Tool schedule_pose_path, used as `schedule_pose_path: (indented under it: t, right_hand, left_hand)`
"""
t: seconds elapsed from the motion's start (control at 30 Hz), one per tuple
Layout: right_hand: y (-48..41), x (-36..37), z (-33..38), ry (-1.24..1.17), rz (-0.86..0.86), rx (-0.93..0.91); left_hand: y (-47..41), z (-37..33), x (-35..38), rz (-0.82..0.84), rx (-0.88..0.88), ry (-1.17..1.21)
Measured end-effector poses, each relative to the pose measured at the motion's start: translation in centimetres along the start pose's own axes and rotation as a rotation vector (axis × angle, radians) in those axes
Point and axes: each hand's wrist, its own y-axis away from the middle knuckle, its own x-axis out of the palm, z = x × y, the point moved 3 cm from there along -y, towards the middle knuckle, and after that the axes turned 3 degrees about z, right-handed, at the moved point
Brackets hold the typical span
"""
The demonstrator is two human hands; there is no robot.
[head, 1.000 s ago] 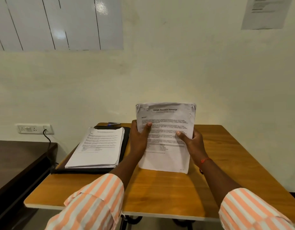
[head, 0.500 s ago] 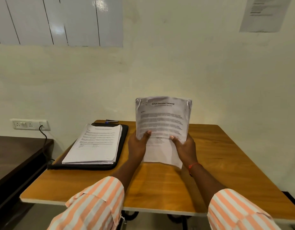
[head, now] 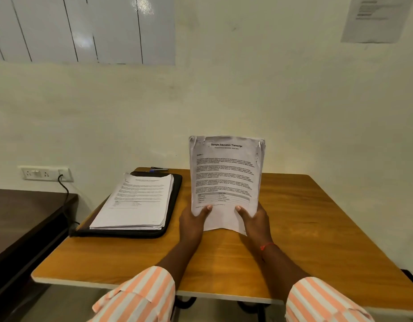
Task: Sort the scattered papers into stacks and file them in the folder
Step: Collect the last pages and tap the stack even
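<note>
Left hand [head: 192, 219] and right hand [head: 255, 220] grip the transcript stack [head: 225, 177] at its lower corners, upright over mid-counter [head: 317, 228]. At 10 o'clock, apart: second paper stack [head: 138, 201] on the black folder [head: 175, 194].

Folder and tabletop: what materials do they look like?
Folder: black, probably faux leather or plastic, since the rounded padded edge shows a faint sheen. Tabletop: likely wood-grain laminate, semi-gloss, with a pale edge band along the front; solid wood can't be ruled out.
</note>
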Motion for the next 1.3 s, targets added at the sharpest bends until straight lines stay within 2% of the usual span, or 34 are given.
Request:
schedule_pose_path:
  t: [0.37,0.5,0.67,0.83,1.0,1.2,1.3]
  right_hand:
    - [-0.4,-0.4,0.0,0.028,0.151,0.071]
    - [0.3,-0.7,-0.1,-0.048,0.238,0.108]
    - [1.5,-0.4,0.5,-0.097,0.338,0.126]
    - [2.3,0.8,1.8,-0.144,0.405,0.120]
    - [2.6,1.2,2.8,-0.139,0.389,0.093]
    - [1.6,0.9,3.6,-0.152,0.282,0.044]
    - [-0.6,0.6,7.4,-0.145,0.204,-0.047]
  left_hand:
    - [-1.0,0.7,-0.9,0.112,-0.025,-0.083]
    - [-1.7,-2.0,-2.0,0.191,-0.022,-0.033]
    - [-5.8,-8.7,-3.1,0.080,0.022,-0.095]
    - [-9.0,-14.3,-3.2,0.009,0.077,-0.043]
    - [-9.5,-14.7,-3.1,-0.030,0.050,0.054]
    - [-9.2,-14.3,-2.9,-0.153,0.150,-0.003]
    - [-8.4,-14.8,-2.2,-0.131,0.218,0.002]
